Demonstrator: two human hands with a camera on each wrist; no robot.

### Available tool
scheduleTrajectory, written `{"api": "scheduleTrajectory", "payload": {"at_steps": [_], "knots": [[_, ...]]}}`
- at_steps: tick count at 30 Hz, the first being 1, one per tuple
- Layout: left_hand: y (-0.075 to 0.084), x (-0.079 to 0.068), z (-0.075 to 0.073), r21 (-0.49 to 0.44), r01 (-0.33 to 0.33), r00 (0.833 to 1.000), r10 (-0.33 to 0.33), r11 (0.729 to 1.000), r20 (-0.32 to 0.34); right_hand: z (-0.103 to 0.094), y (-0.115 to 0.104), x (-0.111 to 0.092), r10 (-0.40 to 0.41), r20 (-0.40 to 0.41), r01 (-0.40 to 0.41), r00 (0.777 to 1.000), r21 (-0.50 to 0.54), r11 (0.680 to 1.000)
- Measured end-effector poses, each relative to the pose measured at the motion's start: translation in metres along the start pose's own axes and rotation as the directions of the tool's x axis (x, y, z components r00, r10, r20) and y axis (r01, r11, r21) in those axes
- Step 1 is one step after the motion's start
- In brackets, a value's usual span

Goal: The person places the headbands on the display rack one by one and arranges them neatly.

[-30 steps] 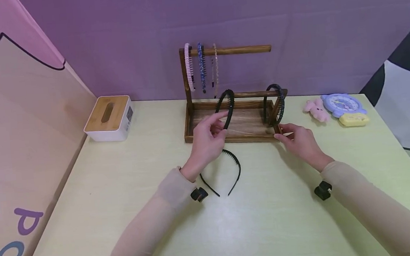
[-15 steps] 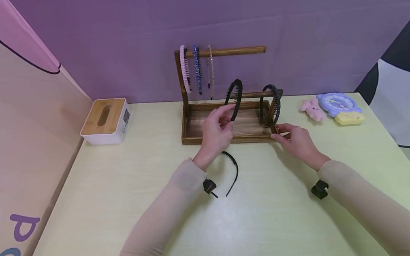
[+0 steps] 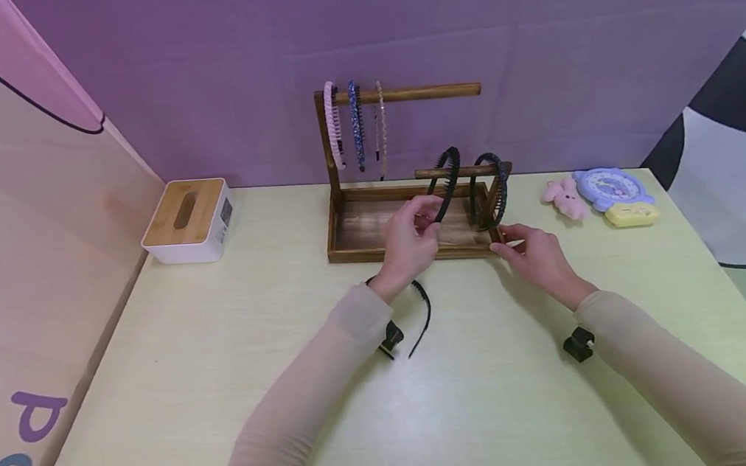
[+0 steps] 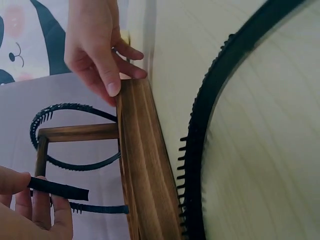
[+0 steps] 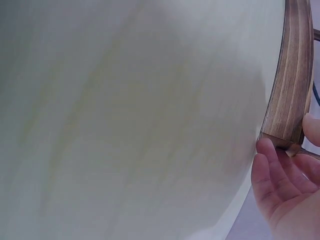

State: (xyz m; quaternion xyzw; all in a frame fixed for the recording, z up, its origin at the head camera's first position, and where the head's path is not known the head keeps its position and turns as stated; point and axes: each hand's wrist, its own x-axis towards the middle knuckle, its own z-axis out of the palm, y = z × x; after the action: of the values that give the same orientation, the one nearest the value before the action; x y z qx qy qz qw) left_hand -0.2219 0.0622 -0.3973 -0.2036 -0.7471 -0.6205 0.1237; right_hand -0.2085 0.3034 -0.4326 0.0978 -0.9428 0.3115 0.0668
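Note:
My left hand (image 3: 410, 239) pinches a black toothed headband (image 3: 453, 174) near one end. The headband stands upright and its loop is around the lower bar (image 3: 426, 174) of a wooden headband rack (image 3: 375, 254). To its right, a dark headband (image 3: 502, 198) hangs on the same bar. My right hand (image 3: 538, 257) holds the front right corner of the rack's tray, thumb on the near side, as the right wrist view also shows at the wooden corner (image 5: 287, 137). Another black headband (image 3: 428, 308) lies on the table, partly hidden by my left forearm.
Pink (image 3: 333, 129), glittery blue (image 3: 357, 127) and thin beaded (image 3: 383, 132) headbands hang on the upper bar (image 3: 440, 91). A white tissue box with a wooden lid (image 3: 195, 222) stands left. At right lie a pink plush toy (image 3: 566, 200), a blue toy (image 3: 612, 188) and a yellow piece (image 3: 633, 215).
My left hand has moved right with the black headband, bringing it from left of the lower bar's free end to around the bar. My right hand stays at the tray corner.

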Motion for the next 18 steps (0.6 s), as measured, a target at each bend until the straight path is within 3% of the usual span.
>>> {"api": "scheduleTrajectory", "payload": {"at_steps": [8, 18], "knots": [[-0.004, 0.003, 0.013, -0.041, 0.048, 0.998, -0.046, 0.998, 0.042, 0.002, 0.002, 0.001, 0.008, 0.006, -0.008, 1.000, -0.005, 1.000], [-0.012, 0.004, 0.027, -0.040, 0.026, 0.998, -0.024, 0.999, 0.058, 0.001, 0.001, 0.001, 0.011, 0.001, -0.011, 1.000, 0.004, 1.000]]}}
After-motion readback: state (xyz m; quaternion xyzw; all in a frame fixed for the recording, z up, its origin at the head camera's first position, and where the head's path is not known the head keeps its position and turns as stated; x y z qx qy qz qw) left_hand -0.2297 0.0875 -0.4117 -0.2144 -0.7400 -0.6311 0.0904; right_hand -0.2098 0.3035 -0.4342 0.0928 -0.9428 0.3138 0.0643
